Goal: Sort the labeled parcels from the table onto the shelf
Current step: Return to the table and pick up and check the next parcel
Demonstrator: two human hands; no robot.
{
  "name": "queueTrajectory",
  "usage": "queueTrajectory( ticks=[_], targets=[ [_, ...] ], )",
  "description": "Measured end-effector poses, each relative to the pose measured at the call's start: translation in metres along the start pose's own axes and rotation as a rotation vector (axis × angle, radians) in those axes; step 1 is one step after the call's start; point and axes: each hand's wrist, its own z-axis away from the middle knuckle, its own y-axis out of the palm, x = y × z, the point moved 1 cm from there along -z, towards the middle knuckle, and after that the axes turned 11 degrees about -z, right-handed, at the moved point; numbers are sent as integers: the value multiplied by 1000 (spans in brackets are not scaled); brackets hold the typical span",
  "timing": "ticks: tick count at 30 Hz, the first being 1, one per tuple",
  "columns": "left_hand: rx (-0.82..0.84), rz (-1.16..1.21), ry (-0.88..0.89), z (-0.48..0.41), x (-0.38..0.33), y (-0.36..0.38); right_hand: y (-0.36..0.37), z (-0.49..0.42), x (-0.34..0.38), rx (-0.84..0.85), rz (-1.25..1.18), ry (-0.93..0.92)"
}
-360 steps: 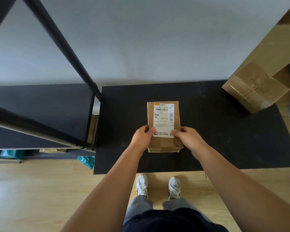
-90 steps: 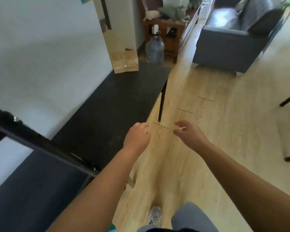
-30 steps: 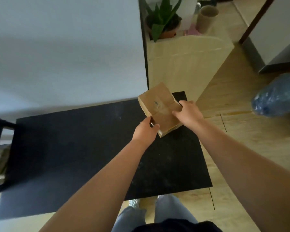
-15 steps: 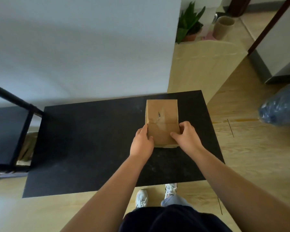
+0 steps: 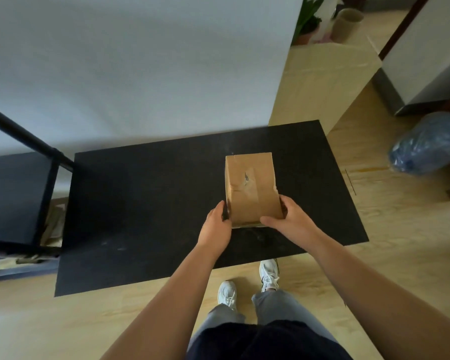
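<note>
I log a plain brown kraft-cardboard parcel [image 5: 252, 188], lighter tan tape strip down its face, small dark tear mark. Flat matte black rectangular tabletop [image 5: 146, 203], faint pale scuffs. Black metal-framed shelf unit [image 5: 18, 193]. Pale yellow wood-grain plank floor [image 5: 400, 242]. Crinkled translucent blue plastic bag [image 5: 429, 144]. White lace-up sneakers [image 5: 269, 274]; light grey-blue trousers [image 5: 278, 307].

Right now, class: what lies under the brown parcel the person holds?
The black table lies under the brown parcel, held by left hand and right hand. The parcel's underside is hidden.
</note>
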Motion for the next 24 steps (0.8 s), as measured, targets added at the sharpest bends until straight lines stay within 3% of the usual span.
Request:
queueTrajectory(
  ticks=[3,7,17,24],
  targets=[
    [59,-39,26,0,-4,3,4,4,-2,16,101,-16],
    [-41,70,32,1,-16,-6,-6,2,13,-29,117,-116],
    [-350,210,58,13,-65,-44,-41,0,54,-170,-159,-295],
    [-339,282,-9,11,-69,-42,-43,-7,64,-135,-159,-269]
  ],
)
